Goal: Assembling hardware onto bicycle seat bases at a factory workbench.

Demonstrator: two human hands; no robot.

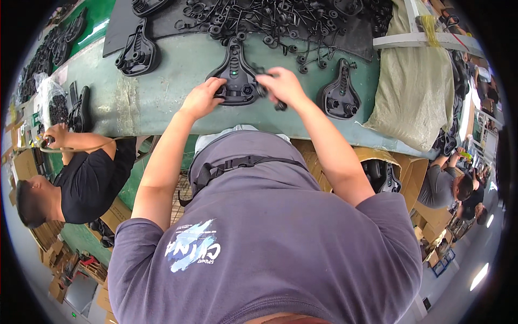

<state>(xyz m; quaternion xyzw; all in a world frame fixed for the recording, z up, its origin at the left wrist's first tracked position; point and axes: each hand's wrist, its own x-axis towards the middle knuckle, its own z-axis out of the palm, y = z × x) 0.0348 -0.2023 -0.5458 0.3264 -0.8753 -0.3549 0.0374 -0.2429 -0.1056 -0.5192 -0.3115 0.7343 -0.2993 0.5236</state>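
Note:
A black bicycle saddle (pixel 233 81) lies underside up on the green bench in front of me, its narrow nose pointing away. My left hand (pixel 204 99) grips its left rear edge, fingertips over the rim. At its right side, my right hand (pixel 283 88) is closed on a dark saddle rail part (pixel 261 86); motion blurs the part, so its exact shape is unclear. A tangled heap of black wire saddle rails (pixel 270 24) lies just beyond the saddle.
Other upturned saddles lie at the left (pixel 138 51) and right (pixel 340 93). A beige woven sack (pixel 415 86) hangs over the bench's right end beside a white metal bar (pixel 415 40). Below the edge stands an open cardboard box (pixel 413 175) near black parts. Co-workers (pixel 89 181) are on both sides.

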